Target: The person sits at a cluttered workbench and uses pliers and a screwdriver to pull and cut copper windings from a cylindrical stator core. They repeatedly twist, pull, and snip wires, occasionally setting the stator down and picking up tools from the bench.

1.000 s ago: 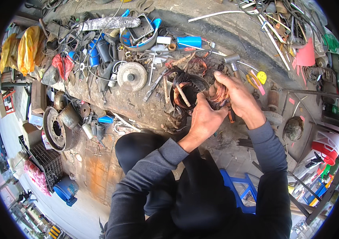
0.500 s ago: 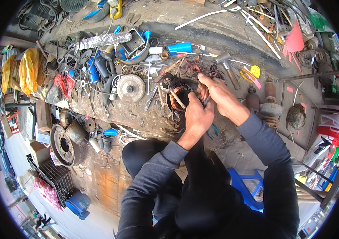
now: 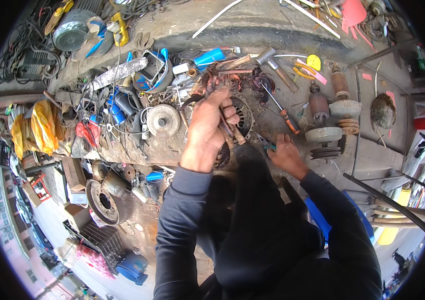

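My left hand [image 3: 211, 120] is closed around a few brown, stick-like pieces [image 3: 236, 134], held over a round motor stator [image 3: 246, 116] with a slotted metal ring. Part of the stator is hidden behind that hand. Dark reddish copper windings [image 3: 212, 80] lie at its far side. Lower to the right, my right hand [image 3: 288, 154] has its fingers closed on the teal handles of pliers [image 3: 270, 147], whose jaws point toward the stator. A screwdriver [image 3: 288, 121] with an orange handle lies between the stator and an armature.
A hammer [image 3: 278, 69] and yellow-handled scissors [image 3: 308, 71] lie beyond the stator. Armatures [image 3: 318, 107] stand at the right. A round grinding wheel [image 3: 163, 120] sits left, near a blue-grey housing [image 3: 155, 75] and cluttered tools. My knees are close below.
Both hands were together on copper windings at the stator. The left has shifted left with brown pieces in it; the right has come down to the pliers. The screwdriver now shows on the ground.
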